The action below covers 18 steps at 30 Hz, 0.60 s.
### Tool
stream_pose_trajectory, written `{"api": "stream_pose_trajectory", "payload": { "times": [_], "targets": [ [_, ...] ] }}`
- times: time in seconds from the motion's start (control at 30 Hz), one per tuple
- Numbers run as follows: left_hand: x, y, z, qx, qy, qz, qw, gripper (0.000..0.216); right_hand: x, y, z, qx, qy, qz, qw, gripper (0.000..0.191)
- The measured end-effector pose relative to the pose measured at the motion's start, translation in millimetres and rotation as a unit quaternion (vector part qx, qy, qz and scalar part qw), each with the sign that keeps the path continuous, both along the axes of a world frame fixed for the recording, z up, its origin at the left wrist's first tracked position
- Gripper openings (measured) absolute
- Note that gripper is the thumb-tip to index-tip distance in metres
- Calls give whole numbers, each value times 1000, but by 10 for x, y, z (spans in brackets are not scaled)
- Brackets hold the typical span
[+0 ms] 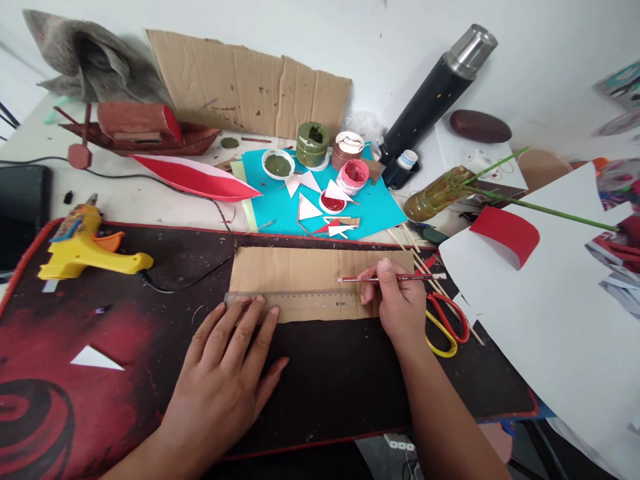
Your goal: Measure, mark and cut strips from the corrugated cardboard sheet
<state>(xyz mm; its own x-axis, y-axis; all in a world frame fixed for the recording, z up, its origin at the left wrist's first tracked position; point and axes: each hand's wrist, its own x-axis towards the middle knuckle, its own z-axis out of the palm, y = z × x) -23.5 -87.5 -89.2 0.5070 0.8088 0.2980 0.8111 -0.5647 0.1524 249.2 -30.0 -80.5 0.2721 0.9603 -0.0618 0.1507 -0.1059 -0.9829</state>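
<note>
A flat piece of brown cardboard (300, 267) lies on the dark desk mat before me. Across its lower part rests a clear plastic ruler (310, 299). The fingertips of my left hand (225, 367) press on the ruler's left half, with the fingers stretched out and the palm down. My right hand (400, 300) rests at the cardboard's right end, pinching a pencil (367, 277). The pencil lies nearly level, its point to the left above the ruler and its eraser end to the right.
To the left sits a yellow glue gun (90, 250) with a black cord. Scissors (447, 323) and thin sticks are beside my right hand. Paint jars (313, 143) stand on blue paper (380, 207). Behind are a red paper boat (195, 179), a brown model boat (140, 130) and a black flask (430, 100).
</note>
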Motion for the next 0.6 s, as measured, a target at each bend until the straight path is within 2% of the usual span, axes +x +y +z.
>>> {"api": "stream_pose_trajectory", "payload": {
  "times": [0.6],
  "targets": [
    [24,-5,-38,-2,-41,14,999,51,-22,41,30,1,1,-18,1000,58]
  ]
}}
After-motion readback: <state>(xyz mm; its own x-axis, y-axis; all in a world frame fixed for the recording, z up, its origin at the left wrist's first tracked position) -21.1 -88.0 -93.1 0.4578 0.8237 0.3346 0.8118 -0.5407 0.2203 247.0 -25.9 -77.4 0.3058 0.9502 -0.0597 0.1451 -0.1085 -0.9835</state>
